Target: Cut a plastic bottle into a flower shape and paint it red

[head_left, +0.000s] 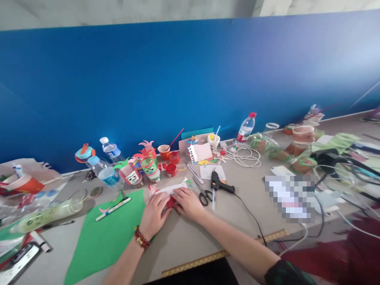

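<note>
White paper strip (170, 189), touched by left hand (154, 213) and right hand (190, 204), red piece (171, 202) between — grip unclear.

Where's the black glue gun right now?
In the head view, the glue gun lies to the right of the person's right hand, beside the scissors and partly over the white paper.

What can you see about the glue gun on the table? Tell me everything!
The glue gun is black, looks like plastic, and has a small orange patch near its handle. It lies on its side on the grey table, its front end over white paper. A pale stick pokes out behind, beside the scissors. A black cord runs from the handle toward the table's near edge. Neither the left hand nor the right hand touches it.
</note>
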The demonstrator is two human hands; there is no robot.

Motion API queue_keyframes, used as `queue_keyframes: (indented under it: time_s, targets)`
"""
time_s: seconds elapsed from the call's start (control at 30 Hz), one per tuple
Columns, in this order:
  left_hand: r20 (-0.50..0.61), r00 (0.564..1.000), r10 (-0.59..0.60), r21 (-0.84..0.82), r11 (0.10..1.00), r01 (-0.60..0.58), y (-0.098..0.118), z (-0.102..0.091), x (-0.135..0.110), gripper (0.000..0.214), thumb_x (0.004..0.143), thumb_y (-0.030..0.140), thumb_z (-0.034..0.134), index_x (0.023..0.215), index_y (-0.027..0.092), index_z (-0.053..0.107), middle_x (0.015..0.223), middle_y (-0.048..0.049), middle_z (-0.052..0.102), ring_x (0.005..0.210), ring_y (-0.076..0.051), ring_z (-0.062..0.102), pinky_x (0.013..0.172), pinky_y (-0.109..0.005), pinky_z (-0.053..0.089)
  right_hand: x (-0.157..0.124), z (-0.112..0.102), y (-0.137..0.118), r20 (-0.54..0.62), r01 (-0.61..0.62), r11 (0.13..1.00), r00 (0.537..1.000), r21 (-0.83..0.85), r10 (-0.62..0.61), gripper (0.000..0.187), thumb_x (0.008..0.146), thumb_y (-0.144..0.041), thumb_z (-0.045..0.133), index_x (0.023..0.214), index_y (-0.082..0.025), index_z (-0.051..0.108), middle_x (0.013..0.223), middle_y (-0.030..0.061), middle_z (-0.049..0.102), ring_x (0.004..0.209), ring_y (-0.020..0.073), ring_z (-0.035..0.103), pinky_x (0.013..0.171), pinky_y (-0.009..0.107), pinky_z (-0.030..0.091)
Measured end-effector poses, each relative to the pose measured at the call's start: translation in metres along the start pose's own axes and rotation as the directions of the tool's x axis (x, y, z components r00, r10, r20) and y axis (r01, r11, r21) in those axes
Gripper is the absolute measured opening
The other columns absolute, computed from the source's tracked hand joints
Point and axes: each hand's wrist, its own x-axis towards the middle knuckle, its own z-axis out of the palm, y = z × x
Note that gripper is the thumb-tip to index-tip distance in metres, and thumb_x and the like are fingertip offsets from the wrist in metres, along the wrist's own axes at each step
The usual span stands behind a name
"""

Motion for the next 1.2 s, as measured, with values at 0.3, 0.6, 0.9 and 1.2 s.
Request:
queue_keyframes:
  time_s: [0.3,0.6,0.9,1.2]
  targets:
    - [0.095,0.995,0.000,0.073,0.997,-0.007,0.007,0.005,-0.001,0.047,0.094,0.039,0.056,0.138,0.025,0.057,0.147,-0.0139,0.053,0.134,-0.034,0.050,0.110,-0.054,0.043,-0.004,-0.004,0.006,-0.026,-0.047,0.997,0.998,0.056,0.048,0.037,0.079,-0.020,0.067,0.116,-0.016,0.065,0.123,0.0123,0.066,0.116,0.0276,0.055,0.105,0.043,0.044]
    - [0.134,0.991,0.000,0.081,0.997,-0.011,0.000,0.007,-0.003,0.039,0.097,0.032,0.051,0.135,0.027,0.059,0.144,-0.0105,0.057,0.130,-0.029,0.054,0.107,-0.049,0.048,-0.005,-0.010,0.006,-0.040,-0.082,0.990,0.995,0.118,0.087,0.018,0.082,-0.020,0.066,0.100,-0.021,0.067,0.108,0.0078,0.069,0.101,0.0253,0.060,0.096,0.040,0.048]
    - [0.033,0.997,-0.067,0.078,0.995,0.064,0.001,-0.001,-0.011,0.054,0.094,0.036,0.058,0.144,0.022,0.047,0.150,-0.0160,0.048,0.139,-0.034,0.045,0.112,-0.054,0.043,-0.009,-0.004,0.005,-0.038,-0.109,0.989,0.993,0.101,0.114,0.046,0.081,-0.023,0.067,0.126,-0.016,0.061,0.135,0.0166,0.060,0.126,0.0337,0.051,0.110,0.053,0.040]
    - [0.073,0.992,-0.101,0.031,0.995,0.099,-0.003,-0.007,-0.006,0.026,0.096,0.029,0.055,0.119,0.024,0.064,0.135,-0.0096,0.062,0.124,-0.026,0.059,0.105,-0.046,0.051,-0.004,-0.008,0.008,-0.090,-0.092,0.979,0.990,0.182,0.110,0.026,0.085,-0.008,0.056,0.102,-0.021,0.070,0.113,0.0094,0.071,0.108,0.0256,0.061,0.098,0.043,0.050]
